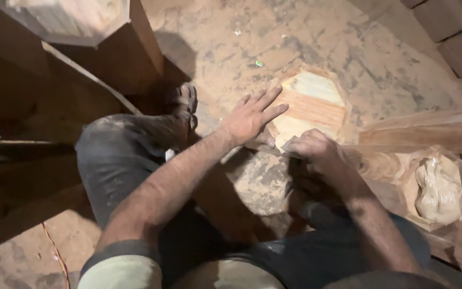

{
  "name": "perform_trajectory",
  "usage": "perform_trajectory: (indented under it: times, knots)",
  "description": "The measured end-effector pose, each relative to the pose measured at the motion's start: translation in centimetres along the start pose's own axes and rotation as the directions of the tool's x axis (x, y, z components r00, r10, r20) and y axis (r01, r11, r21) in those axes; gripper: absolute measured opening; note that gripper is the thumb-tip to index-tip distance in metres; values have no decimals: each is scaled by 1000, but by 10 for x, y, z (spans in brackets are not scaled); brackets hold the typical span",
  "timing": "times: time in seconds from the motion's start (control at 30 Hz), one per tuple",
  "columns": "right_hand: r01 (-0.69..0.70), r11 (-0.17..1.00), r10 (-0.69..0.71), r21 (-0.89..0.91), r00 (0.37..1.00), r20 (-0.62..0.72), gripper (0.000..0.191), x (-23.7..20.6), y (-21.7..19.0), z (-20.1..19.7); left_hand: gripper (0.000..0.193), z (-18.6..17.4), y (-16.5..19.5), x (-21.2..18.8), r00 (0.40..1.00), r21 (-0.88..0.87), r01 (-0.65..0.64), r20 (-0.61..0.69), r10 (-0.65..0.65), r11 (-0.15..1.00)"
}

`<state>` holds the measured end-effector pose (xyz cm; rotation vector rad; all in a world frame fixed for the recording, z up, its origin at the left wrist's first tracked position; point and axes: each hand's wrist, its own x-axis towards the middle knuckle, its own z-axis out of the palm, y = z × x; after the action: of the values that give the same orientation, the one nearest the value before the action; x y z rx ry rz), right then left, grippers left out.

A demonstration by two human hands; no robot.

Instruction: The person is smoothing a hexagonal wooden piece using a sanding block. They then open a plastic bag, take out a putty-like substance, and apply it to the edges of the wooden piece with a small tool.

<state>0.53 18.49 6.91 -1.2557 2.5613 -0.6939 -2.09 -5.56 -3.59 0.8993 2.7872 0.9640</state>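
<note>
Dark-trousered knees nearest. Left hand (251, 116) flat, fingers spread, pinning pale octagonal wooden block (316, 104) on dusty floor (348, 48); right hand (314, 147) clenched at block's near edge, contents hidden.

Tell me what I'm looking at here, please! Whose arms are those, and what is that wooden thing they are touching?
There is no machine here, only a person. The one picture comes from a camera worn on the person's head, looking down, so you see their own arms and knees. The person sits low over a dusty floor. Their left hand lies flat, fingers spread, on an eight-sided wooden block. Their right hand is curled at the block's near edge, gripping something too hidden to name. Another carved wooden piece lies to the right, with a pale crumpled bag beside it. A sandalled foot shows on the left.
</note>
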Motion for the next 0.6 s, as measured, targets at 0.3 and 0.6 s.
perform_trajectory:
  times: [0.3,0.6]
  knots:
    - [33,999,-30,7,975,-219,35,13,20,8,127,-1,1,-1,999,-53,28,40,-26,998]
    - [-182,977,200,-114,964,173,30,28,11,8,128,3,2,-2,1000,3,24,1,-24,1000]
